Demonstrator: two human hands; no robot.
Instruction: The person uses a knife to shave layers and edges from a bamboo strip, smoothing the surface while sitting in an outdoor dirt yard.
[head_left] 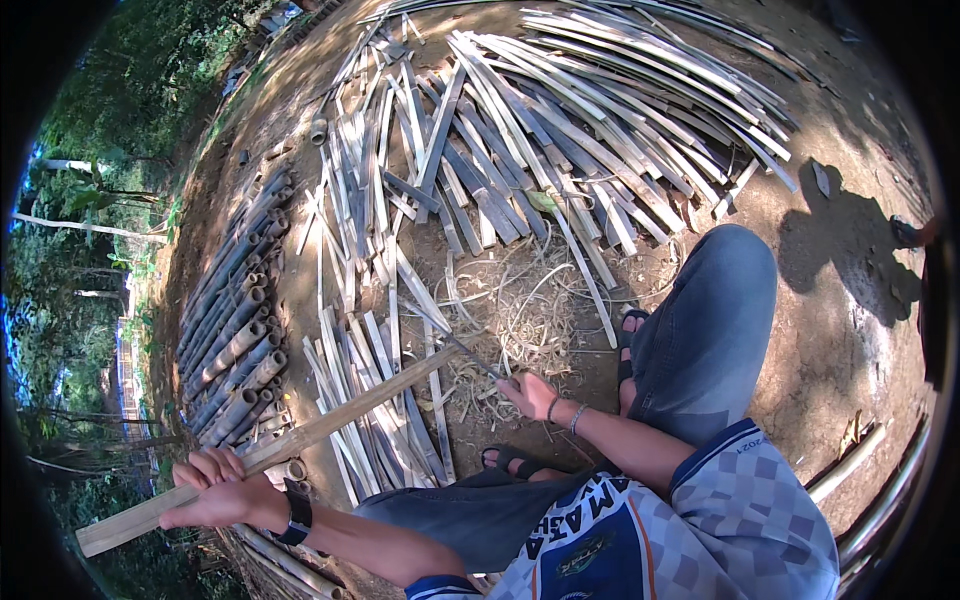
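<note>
A long, flat bamboo strip (350, 408) slants from the lower left toward the middle of the head view. My left hand (228, 496), with a dark watch at its wrist, is closed around the strip near its lower end. In my right hand (530, 396) is a knife (480, 363), gripped at its handle. The narrow dark blade reaches up and left to the strip's far end; whether it touches the strip I cannot tell. Curled bamboo shavings (530, 320) lie on the ground just beyond my right hand.
Many split bamboo strips (500, 190) are spread ahead, and another bundle (385, 440) lies under the held strip. Cut bamboo tubes (240, 330) are stacked at the left. My bent knee (730, 270) rises at the right. Bamboo poles (848, 463) lie at the lower right. Part of another person shows at the right edge.
</note>
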